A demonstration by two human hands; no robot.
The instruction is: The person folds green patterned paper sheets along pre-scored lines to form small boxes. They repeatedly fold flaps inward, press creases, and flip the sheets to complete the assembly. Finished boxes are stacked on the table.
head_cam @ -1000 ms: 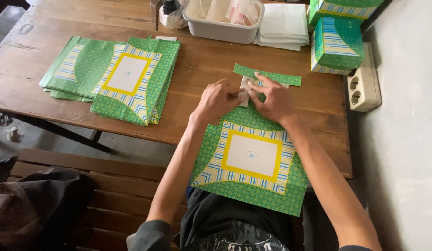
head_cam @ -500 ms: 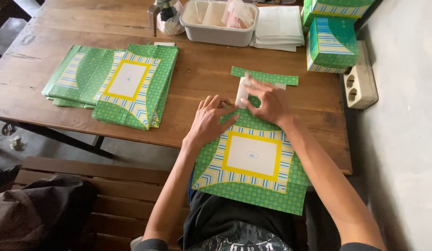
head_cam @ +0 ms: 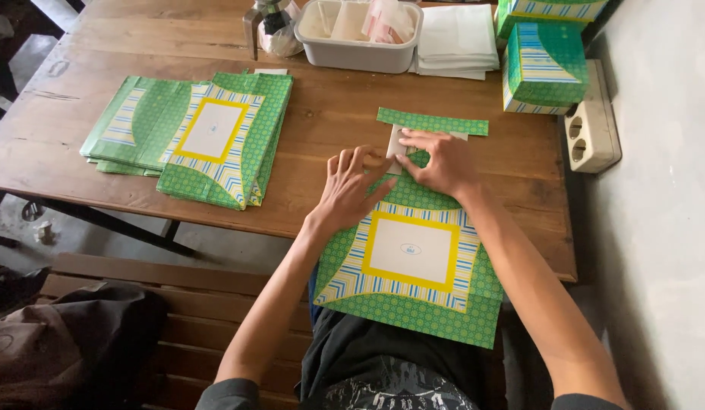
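Closest to us, our flat green box blank (head_cam: 410, 262), thin printed card with a yellow-framed white square and blue-striped curved bands, hangs off the near edge of the wooden table (head_cam: 322, 121) over our lap. Just past that square our left hand (head_cam: 351, 188) lies spread, fingers splayed and palm down, pressing the card flat without gripping anything. Right beside it, our right hand (head_cam: 437, 161) bends its fingers down onto a pale folded flap (head_cam: 395, 144) at the blank's far end, fingertips pinning it; whether anything is pinched underneath we cannot tell. Just beyond our knuckles lies the blank's green end strip (head_cam: 432, 121), straight-edged and matte. Well off to the left of our left hand sits a fanned stack of flat blanks (head_cam: 193, 137) of the same pattern. Farther out stand a white plastic tub (head_cam: 352, 49), a pile of white sheets (head_cam: 457, 38), and finished green boxes (head_cam: 546, 64) beyond our right hand.
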